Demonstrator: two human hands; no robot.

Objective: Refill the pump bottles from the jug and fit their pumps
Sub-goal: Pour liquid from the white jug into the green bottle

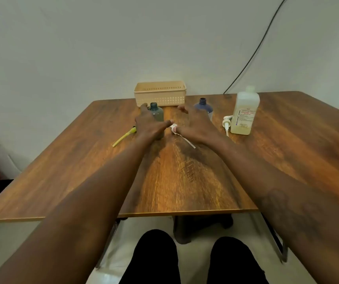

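Observation:
On the wooden table (185, 181) a grey-green bottle (158, 112) stands uncapped, partly behind my left hand (149, 125). A dark blue bottle (204, 107) stands uncapped behind my right hand (197, 125). Both hands hover palm down with fingers spread and hold nothing. A white pump (175, 130) with its tube lies between the hands, partly under the right one. A yellow pump (124, 136) lies left of the left hand. Another white pump (226, 124) lies beside the tall jug (245, 113) of pale yellow liquid at the right.
A beige perforated basket (160, 94) stands at the table's far edge against the wall. A black cable (256, 48) runs down the wall behind the jug. My legs show below the table's near edge.

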